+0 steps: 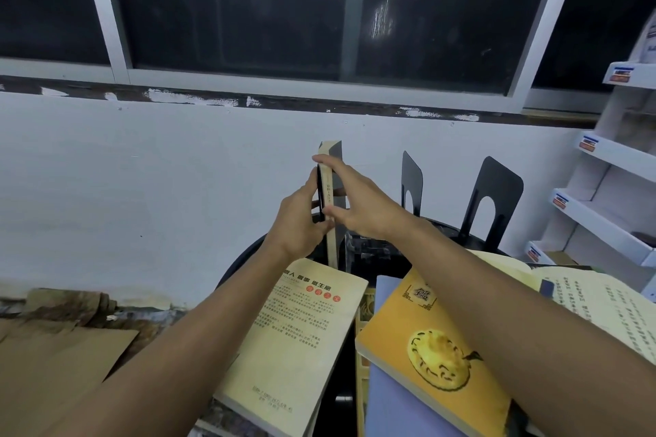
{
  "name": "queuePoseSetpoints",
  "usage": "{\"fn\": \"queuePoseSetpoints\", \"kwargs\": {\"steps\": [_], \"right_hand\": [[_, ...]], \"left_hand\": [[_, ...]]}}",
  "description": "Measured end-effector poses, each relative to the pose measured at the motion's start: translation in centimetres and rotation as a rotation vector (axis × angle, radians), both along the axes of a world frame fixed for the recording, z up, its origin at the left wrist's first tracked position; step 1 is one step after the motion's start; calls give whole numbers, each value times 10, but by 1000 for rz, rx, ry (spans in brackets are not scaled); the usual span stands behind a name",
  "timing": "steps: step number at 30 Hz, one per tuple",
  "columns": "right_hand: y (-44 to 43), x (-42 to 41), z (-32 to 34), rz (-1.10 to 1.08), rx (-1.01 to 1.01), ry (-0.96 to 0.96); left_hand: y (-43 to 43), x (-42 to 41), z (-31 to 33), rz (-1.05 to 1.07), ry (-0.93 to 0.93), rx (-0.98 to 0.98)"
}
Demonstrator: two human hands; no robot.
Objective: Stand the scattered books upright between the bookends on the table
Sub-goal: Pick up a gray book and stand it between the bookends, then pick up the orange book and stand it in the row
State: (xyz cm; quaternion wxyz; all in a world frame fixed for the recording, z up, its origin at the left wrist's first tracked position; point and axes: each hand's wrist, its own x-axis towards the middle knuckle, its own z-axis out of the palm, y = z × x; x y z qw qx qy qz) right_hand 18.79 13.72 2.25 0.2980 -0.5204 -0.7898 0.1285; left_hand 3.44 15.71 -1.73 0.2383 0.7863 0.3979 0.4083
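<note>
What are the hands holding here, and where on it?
A thin upright book, pinched at mid-height: left hand on its left face, right hand on its spine edge and right side.

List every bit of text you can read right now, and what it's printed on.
"做人 做事 做生意": title on the cream book lying flat; its body text and barcode line are too small to read.
"鑑": box on the orange book.
Spine of the upright book, held by left hand and right hand: blurred.
Open book: too small.
Shelf labels: blurred.
</note>
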Motion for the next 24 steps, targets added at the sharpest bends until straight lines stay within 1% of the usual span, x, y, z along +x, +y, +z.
{"fn": "queuePoseSetpoints", "kwargs": {"steps": [3,7,11,18,21,24], "right_hand": [[-1,1,0,6,-8,-25],[-6,7,3,-13,-46,3],[-20,20,10,-97,-39,-43],[-78,50,23,-235,-28,-169],[-107,62,26,-298,-40,-195],[-137,76,28,-377,-40,-225]], "left_hand": [[-1,-1,2,5,14,-2],[-8,-4,7,24,54,-9],[-22,-11,14,66,130,-3],[-65,-17,33,107,199,-29],[-82,-15,37,112,232,4],[-95,-7,41,68,267,19]]}}
